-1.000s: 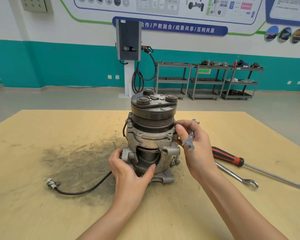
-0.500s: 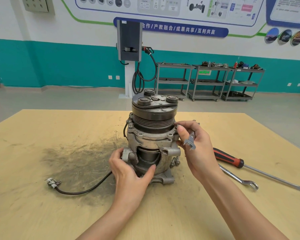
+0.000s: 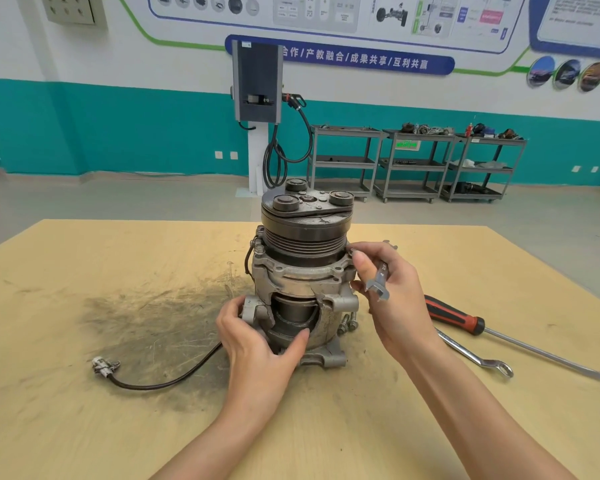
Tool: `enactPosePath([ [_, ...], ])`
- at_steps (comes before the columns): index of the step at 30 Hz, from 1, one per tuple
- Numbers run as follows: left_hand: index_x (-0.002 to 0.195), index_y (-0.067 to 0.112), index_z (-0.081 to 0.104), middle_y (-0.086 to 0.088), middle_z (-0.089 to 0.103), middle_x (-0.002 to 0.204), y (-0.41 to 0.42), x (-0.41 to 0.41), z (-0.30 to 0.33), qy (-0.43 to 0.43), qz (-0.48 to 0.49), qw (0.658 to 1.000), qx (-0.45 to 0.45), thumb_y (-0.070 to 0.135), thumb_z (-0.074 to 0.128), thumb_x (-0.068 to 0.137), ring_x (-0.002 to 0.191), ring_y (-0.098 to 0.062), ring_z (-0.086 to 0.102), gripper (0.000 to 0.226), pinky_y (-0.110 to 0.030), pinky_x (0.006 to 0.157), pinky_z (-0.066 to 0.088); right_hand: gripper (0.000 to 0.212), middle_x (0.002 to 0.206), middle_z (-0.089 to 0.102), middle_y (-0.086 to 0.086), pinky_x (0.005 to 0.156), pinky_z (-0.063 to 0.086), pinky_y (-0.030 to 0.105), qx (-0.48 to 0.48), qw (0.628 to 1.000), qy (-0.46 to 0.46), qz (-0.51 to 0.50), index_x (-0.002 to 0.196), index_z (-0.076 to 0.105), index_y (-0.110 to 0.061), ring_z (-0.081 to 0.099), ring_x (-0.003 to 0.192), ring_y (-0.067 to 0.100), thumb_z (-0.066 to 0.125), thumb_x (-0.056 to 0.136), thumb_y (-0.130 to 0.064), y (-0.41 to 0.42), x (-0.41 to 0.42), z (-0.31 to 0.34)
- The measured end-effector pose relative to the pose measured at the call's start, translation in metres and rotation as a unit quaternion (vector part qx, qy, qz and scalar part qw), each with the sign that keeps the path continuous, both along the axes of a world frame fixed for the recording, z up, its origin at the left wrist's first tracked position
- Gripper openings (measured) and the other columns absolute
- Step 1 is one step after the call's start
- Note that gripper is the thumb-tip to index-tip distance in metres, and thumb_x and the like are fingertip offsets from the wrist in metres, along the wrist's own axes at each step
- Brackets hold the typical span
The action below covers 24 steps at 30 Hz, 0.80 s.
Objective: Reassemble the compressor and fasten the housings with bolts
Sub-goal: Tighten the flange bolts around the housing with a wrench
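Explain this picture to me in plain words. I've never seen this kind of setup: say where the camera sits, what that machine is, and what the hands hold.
The camera is worn on a person's head, looking down at their own hands. The compressor stands upright on a wooden table. The left hand grips its lower housing. The right hand holds a small wrench, its fingertips at the upper housing's rim. To the right lie a screwdriver and a longer wrench. A black cable trails left.

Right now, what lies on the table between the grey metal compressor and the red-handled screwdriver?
In the head view, the right hand holding a small wrench fills that stretch; loose bolts stand beside the compressor, left of the screwdriver.
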<state>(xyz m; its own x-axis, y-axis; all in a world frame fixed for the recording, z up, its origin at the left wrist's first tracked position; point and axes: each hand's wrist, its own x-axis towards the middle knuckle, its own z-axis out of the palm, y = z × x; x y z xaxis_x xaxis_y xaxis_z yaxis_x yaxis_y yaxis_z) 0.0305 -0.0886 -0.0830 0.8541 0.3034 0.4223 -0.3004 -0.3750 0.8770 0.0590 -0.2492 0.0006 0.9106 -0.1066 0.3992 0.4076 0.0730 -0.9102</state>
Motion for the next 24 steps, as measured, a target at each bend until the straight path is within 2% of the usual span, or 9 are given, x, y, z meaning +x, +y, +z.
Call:
enactPosePath([
  [3, 0.139, 0.006, 0.023, 0.002, 0.024, 0.129, -0.0004, -0.0001, 0.0004, 0.0, 0.003, 1.0, -0.002, 0.019, 0.088, 0.068, 0.132, -0.022, 0.032, 0.096, -0.046, 0.115, 0.031, 0.002, 0.087, 0.069, -0.001, 0.069, 0.049, 0.022, 0.022, 1.0, 0.002, 0.011, 0.091, 0.063, -0.015, 0.063, 0.083, 0.012, 0.061, 0.091, -0.017, 0.0014, 0.0, 0.0021],
  [8, 0.138, 0.007, 0.023, 0.003, 0.024, 0.129, 0.0001, -0.0004, 0.0005, -0.006, 0.001, 1.0, 0.001, 0.019, 0.088, 0.069, 0.13, -0.02, 0.032, 0.096, -0.044, 0.115, 0.032, 0.011, 0.073, 0.068, -0.006, 0.064, 0.052, 0.021, 0.045, 0.999, 0.005, -0.014, 0.086, 0.057, -0.012, 0.064, 0.072, 0.007, 0.066, 0.09, -0.009, 0.0053, 0.0025, 0.0032],
  [11, 0.138, 0.007, 0.023, 0.002, 0.023, 0.129, 0.0003, -0.0007, 0.0007, -0.002, -0.002, 1.0, -0.001, 0.019, 0.088, 0.069, 0.132, -0.022, 0.032, 0.096, -0.045, 0.115, 0.032, 0.009, 0.075, 0.069, -0.007, 0.065, 0.051, 0.018, 0.041, 0.999, 0.002, -0.018, 0.09, 0.06, -0.012, 0.065, 0.074, 0.005, 0.068, 0.088, -0.016, 0.0045, 0.0014, 0.0012],
  [14, 0.139, 0.006, 0.022, 0.002, 0.023, 0.13, 0.0005, -0.0013, 0.0014, 0.001, -0.005, 1.0, -0.003, 0.018, 0.087, 0.07, 0.133, -0.022, 0.031, 0.096, -0.046, 0.116, 0.031, 0.023, 0.082, 0.069, -0.008, 0.067, 0.05, 0.018, 0.033, 0.999, 0.001, -0.017, 0.096, 0.063, -0.013, 0.065, 0.077, 0.005, 0.068, 0.081, -0.03, 0.0054, -0.0017, 0.0002],
  [18, 0.139, 0.005, 0.023, 0.001, 0.023, 0.13, 0.0, -0.0015, 0.0019, -0.001, -0.006, 1.0, -0.004, 0.017, 0.088, 0.07, 0.132, -0.023, 0.031, 0.095, -0.046, 0.116, 0.031, 0.022, 0.089, 0.066, 0.004, 0.071, 0.052, 0.022, 0.032, 0.999, 0.001, -0.016, 0.099, 0.064, -0.014, 0.063, 0.08, 0.011, 0.069, 0.082, -0.028, 0.0053, -0.0016, -0.0016],
  [21, 0.139, 0.005, 0.024, 0.0, 0.025, 0.13, -0.0001, -0.0013, 0.0011, -0.004, -0.001, 1.0, -0.005, 0.016, 0.088, 0.069, 0.131, -0.021, 0.031, 0.095, -0.041, 0.116, 0.03, 0.031, 0.082, 0.065, 0.0, 0.068, 0.052, 0.022, 0.051, 0.998, -0.001, -0.024, 0.097, 0.062, -0.013, 0.063, 0.075, 0.009, 0.071, 0.076, -0.033, 0.0081, -0.0007, -0.0025],
  [24, 0.138, 0.006, 0.024, 0.002, 0.024, 0.129, 0.0002, -0.001, 0.0001, -0.008, -0.001, 1.0, -0.005, 0.017, 0.088, 0.069, 0.129, -0.017, 0.029, 0.095, -0.036, 0.115, 0.029, 0.027, 0.077, 0.068, -0.006, 0.067, 0.051, 0.02, 0.064, 0.998, -0.009, -0.018, 0.091, 0.06, -0.011, 0.063, 0.074, 0.007, 0.07, 0.076, -0.032, 0.0087, 0.001, -0.0028],
])
